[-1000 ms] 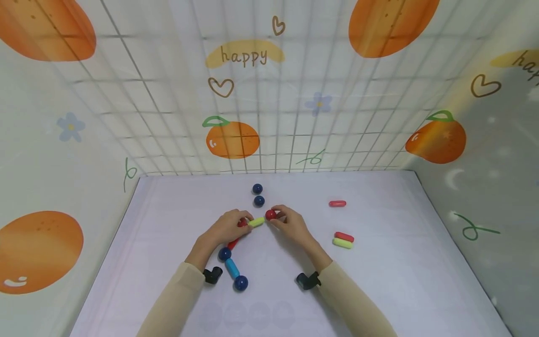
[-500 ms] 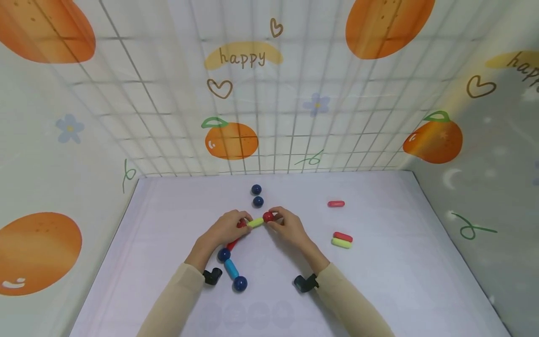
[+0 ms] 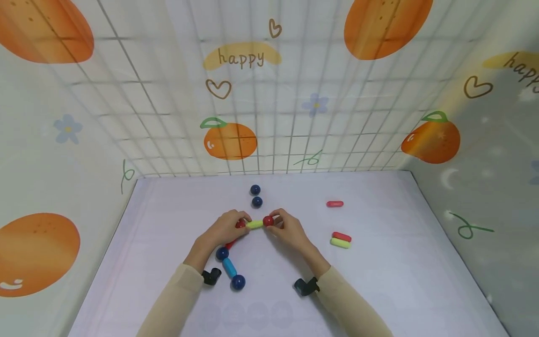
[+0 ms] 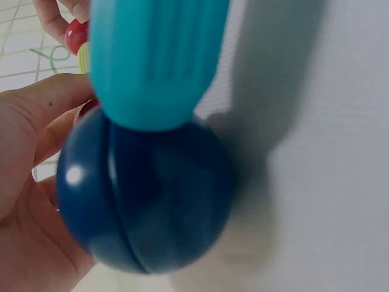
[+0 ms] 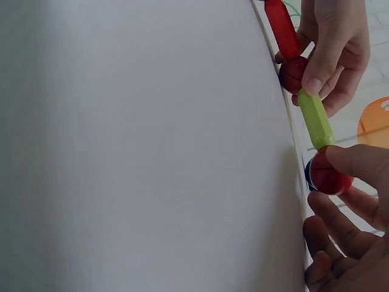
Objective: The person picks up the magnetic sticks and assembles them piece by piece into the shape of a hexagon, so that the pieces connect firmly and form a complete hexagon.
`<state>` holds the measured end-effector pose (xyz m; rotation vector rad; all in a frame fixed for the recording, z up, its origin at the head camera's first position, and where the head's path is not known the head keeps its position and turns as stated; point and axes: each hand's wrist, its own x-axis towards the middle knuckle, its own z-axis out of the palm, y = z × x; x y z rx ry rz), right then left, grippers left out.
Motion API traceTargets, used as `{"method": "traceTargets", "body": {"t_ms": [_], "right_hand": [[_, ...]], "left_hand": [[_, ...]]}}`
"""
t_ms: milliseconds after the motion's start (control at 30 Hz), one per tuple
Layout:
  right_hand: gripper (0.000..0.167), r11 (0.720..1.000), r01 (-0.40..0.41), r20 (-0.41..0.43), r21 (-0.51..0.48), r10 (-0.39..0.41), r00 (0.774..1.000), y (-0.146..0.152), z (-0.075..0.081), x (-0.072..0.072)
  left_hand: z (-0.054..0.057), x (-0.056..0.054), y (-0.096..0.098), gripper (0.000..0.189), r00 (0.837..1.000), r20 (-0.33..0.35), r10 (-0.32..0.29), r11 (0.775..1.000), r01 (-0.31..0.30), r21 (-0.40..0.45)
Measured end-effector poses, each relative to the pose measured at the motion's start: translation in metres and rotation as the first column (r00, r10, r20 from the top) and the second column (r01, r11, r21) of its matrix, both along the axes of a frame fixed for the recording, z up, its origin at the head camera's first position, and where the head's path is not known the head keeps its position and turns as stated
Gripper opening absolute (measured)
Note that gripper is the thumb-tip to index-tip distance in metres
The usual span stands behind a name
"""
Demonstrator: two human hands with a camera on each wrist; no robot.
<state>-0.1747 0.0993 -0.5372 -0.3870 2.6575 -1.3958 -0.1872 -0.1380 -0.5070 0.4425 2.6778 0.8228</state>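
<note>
In the head view, my left hand (image 3: 229,226) grips a red ball (image 3: 240,224) where it meets a yellow-green rod (image 3: 254,225). At the rod's other end my right hand (image 3: 291,228) pinches a second red ball (image 3: 268,221), which sits against the rod. The right wrist view has the left thumb over the joint of ball and rod. From the left red ball a chain continues: a red rod (image 5: 282,29), a dark blue ball (image 3: 222,253), a light blue rod (image 3: 229,267) and another dark blue ball (image 3: 238,282), large in the left wrist view.
Two loose dark blue balls (image 3: 257,202) lie beyond the hands. To the right are a pink-red rod (image 3: 335,204) and, nearer, a red rod (image 3: 341,236) beside a yellow-green rod (image 3: 340,243). A printed curtain (image 3: 278,131) borders the white table (image 3: 400,262).
A second ago a gap showed between the right red ball and the yellow-green rod. The right hand brought the ball left against the rod's end, and the rod now lies flatter across the view.
</note>
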Motion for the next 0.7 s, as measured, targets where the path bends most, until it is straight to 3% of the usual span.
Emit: {"method": "traceTargets", "body": {"t_ms": [233,400,700], "right_hand": [[0.036,1.0,-0.017,-0.008,-0.005,0.017,1.0,0.004,0.0,0.004],[0.035,0.999,-0.033,-0.034,-0.017,0.032,0.999,0.004,0.0,0.006],[0.035,0.999,-0.028,-0.021,-0.028,0.028,0.999,0.006,0.001,0.007]], "left_hand": [[0.0,-0.005,0.011,0.039,0.992,-0.084,-0.099,0.994,0.094,-0.061],[-0.002,-0.011,0.024,0.045,0.984,-0.054,-0.171,0.985,0.169,-0.039],[-0.001,-0.013,0.031,0.039,0.985,-0.025,-0.172,0.985,0.171,-0.032]]}}
